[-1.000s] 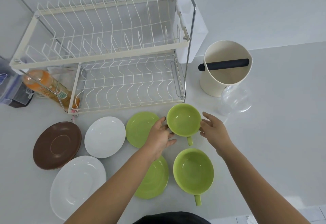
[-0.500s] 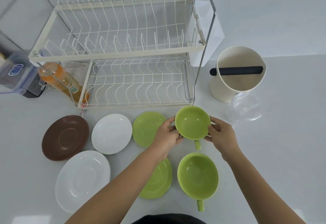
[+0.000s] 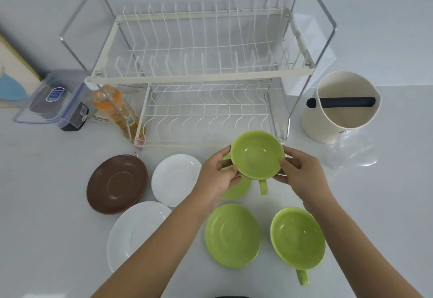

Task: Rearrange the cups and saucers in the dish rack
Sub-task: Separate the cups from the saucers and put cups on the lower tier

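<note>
A green cup is held above the counter just in front of the dish rack's lower tier, its handle pointing toward me. My left hand grips its left side and my right hand its right side. A second green cup stands on the counter near me. One green saucer lies beside it; another green saucer is partly hidden under my left hand. Two white saucers and a brown saucer lie to the left. Both rack tiers hold nothing.
A cream canister with a black bar stands right of the rack, a clear plastic lid in front of it. An orange bottle and a clear lidded box sit at the rack's left.
Both hands have closed on the far green cup and lifted it off the counter toward the rack. The camera view has tilted up and shifted.
</note>
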